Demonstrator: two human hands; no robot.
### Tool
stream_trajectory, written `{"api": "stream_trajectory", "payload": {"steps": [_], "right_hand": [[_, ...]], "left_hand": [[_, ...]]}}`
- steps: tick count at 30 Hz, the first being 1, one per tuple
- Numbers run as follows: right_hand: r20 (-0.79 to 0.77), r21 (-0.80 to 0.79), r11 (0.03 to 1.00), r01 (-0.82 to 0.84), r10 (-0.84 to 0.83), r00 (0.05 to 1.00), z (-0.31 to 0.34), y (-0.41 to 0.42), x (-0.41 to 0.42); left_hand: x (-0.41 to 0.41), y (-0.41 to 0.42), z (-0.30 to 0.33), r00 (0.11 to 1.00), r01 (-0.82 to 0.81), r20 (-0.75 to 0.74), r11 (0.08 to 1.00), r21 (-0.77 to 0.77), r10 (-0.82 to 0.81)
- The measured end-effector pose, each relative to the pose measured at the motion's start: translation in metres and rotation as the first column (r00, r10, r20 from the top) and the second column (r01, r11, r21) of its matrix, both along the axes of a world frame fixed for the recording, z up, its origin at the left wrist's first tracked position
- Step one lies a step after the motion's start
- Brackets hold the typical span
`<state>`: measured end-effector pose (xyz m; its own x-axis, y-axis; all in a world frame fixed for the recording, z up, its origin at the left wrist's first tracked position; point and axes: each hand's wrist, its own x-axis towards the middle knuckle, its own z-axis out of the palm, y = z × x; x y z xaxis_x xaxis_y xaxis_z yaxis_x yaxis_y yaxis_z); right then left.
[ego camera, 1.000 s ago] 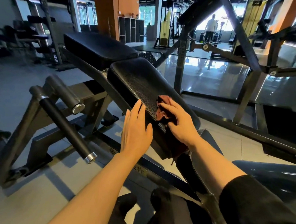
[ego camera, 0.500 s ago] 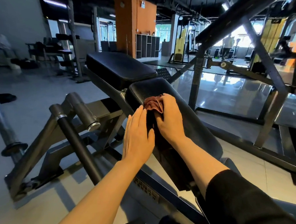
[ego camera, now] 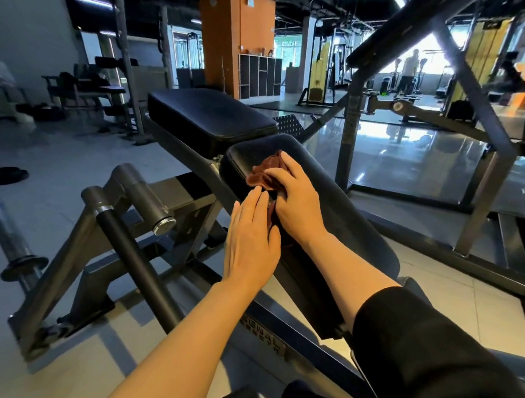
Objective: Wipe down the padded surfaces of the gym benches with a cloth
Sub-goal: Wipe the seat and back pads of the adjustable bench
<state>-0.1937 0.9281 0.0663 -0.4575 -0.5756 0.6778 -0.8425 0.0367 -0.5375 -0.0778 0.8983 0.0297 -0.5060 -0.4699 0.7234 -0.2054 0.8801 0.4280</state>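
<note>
The right hand [ego camera: 293, 202] is pressing a crumpled reddish-brown cloth [ego camera: 266, 171] onto the upper end of the sloped black padded bench pad [ego camera: 345, 203], fingers curled over it. The left hand [ego camera: 250, 238] is lying flat alongside, fingers straight, holding nothing. The cloth appears light and limp, best gathered at its middle.

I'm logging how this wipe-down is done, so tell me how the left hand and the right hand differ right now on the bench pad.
The right hand presses a brown cloth onto the sloped pad; the left hand holds nothing. The left hand lies flat with straight fingers along the pad's left edge, while the right hand's fingers bend over the bunched cloth. The right hand reaches further up the pad. Both rest on the same pad, side by side.
</note>
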Motion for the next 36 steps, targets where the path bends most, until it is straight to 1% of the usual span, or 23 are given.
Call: {"api": "stream_trajectory", "payload": {"steps": [4,7,10,16,18,20,23,24,25,27,29,31,32,34,36], "right_hand": [[0.093,-0.002,0.995,0.101,-0.1,0.991,-0.017,0.019,-0.004],[0.134,0.026,0.981,0.194,-0.196,0.972,-0.031,0.038,-0.007],[0.197,0.053,0.967,0.249,-0.255,0.947,-0.045,0.059,-0.008],[0.234,0.08,0.933,0.352,-0.36,0.903,-0.077,0.106,-0.009],[0.242,0.095,0.916,0.391,-0.402,0.883,-0.091,0.126,-0.008],[0.263,0.09,0.896,0.435,-0.443,0.857,-0.099,0.145,-0.009],[0.364,0.051,0.861,0.507,-0.488,0.793,-0.083,0.154,-0.01],[0.366,0.054,0.863,0.503,-0.486,0.794,-0.074,0.151,-0.009],[0.338,0.067,0.885,0.461,-0.455,0.824,-0.066,0.145,-0.008],[0.264,0.111,0.951,0.29,-0.309,0.913,-0.058,0.131,0.0],[0.273,0.101,0.983,0.155,-0.177,0.945,-0.057,0.125,0.008],[0.264,0.037,0.992,0.12,-0.125,0.956,-0.06,0.127,0.008],[0.245,0.038,0.992,0.118,-0.124,0.962,-0.062,0.128,0.008],[0.227,0.103,0.984,0.146,-0.166,0.96,-0.065,0.127,0.005],[0.256,0.142,0.972,0.186,-0.218,0.942,-0.061,0.12,0.008]], "left_hand": [[0.0,0.014,-0.009,1.0,0.003,0.026,1.0,-0.015,-0.003],[-0.002,0.03,-0.015,0.998,0.015,0.055,1.0,-0.02,-0.014],[-0.003,0.046,-0.023,0.997,0.03,0.078,0.999,-0.02,-0.028],[0.003,0.078,-0.043,0.986,0.092,0.14,0.996,0.017,-0.094],[0.006,0.087,-0.049,0.981,0.115,0.154,0.993,0.036,-0.119],[0.01,0.093,-0.051,0.981,0.13,0.137,0.99,0.054,-0.136],[0.014,0.093,-0.045,0.986,0.117,0.11,0.992,0.052,-0.122],[0.013,0.092,-0.042,0.988,0.111,0.107,0.993,0.046,-0.115],[0.012,0.091,-0.038,0.989,0.108,0.101,0.993,0.037,-0.112],[0.01,0.09,-0.032,0.989,0.115,0.086,0.993,0.03,-0.117],[0.007,0.089,-0.03,0.991,0.117,0.066,0.993,0.032,-0.119],[0.006,0.087,-0.03,0.991,0.118,0.053,0.992,0.036,-0.119],[0.005,0.085,-0.031,0.991,0.118,0.054,0.992,0.035,-0.12],[0.004,0.079,-0.033,0.992,0.11,0.066,0.994,0.023,-0.112],[0.003,0.074,-0.035,0.992,0.098,0.077,0.995,0.017,-0.099]]}}
